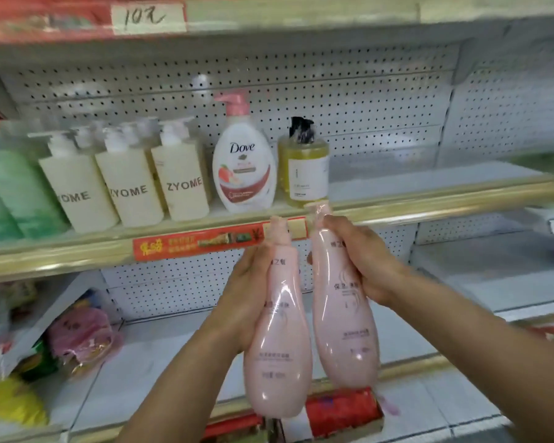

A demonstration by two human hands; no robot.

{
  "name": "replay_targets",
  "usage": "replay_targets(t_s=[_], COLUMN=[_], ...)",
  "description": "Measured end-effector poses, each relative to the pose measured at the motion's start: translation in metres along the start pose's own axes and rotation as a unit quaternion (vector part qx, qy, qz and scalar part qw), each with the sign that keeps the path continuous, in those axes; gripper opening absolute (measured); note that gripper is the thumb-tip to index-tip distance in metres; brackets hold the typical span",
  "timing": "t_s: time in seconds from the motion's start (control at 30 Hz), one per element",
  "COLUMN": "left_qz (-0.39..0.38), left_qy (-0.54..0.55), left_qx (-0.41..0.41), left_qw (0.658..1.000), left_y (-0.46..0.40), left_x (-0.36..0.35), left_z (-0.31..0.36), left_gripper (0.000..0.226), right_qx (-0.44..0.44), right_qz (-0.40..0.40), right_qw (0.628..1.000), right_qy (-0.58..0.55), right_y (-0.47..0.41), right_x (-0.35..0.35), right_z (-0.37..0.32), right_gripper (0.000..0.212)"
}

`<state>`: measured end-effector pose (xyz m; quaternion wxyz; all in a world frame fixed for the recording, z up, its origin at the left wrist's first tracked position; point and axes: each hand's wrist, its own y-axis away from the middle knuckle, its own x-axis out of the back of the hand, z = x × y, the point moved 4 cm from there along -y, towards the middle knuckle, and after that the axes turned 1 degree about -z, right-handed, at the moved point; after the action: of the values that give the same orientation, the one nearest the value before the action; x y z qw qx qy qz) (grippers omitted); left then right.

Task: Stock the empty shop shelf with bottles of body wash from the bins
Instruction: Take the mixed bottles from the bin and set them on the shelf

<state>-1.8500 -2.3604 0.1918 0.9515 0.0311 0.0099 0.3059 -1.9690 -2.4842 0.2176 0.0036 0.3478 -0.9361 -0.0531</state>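
Open shelf room to the right of the stocked bottles

The middle shelf [429,193] lies bare right of the yellow bottle [304,169]; the Dove bottle [242,161] and 3 ZYOME bottles [131,187] fill its left. The gold front rail [413,207] edges it, with the upper shelf [269,33] overhead.

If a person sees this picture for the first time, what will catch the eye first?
Two tall pink bottles held up mid-frame: the left hand grips one pink bottle, the right hand grips the other pink bottle. Behind them, on the shelf, stand a white Dove bottle and three cream ZYOME bottles to its left.
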Motion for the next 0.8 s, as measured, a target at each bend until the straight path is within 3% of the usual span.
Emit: replay_targets(t_s=[0.23, 0.37, 0.53, 0.8], left_qz=[0.043, 0.088, 0.133, 0.192], left_qy=[0.054, 0.064, 0.062, 0.055], left_qx=[-0.038, -0.053, -0.064, -0.082], left_qw=[0.997, 0.993, 0.987, 0.976], left_y=[-0.036, -0.057, -0.070, -0.083], left_x=[-0.056, -0.074, -0.082, -0.086], left_z=[0.072, 0.090, 0.096, 0.100], left_gripper=[0.033, 0.032, 0.041, 0.043], right_qx=[0.088, 0.157, 0.219, 0.308], right_qz=[0.058, 0.053, 0.071, 0.096], right_qw=[0.994, 0.986, 0.973, 0.946], right_qy=[-0.006, -0.005, 0.003, 0.041], right_y=[-0.040, -0.082, -0.141, -0.203], right_x=[0.082, 0.106, 0.115, 0.098], right_z=[-0.103, -0.147, -0.173, -0.183], right_gripper=[0.038, 0.036, 0.053, 0.034])
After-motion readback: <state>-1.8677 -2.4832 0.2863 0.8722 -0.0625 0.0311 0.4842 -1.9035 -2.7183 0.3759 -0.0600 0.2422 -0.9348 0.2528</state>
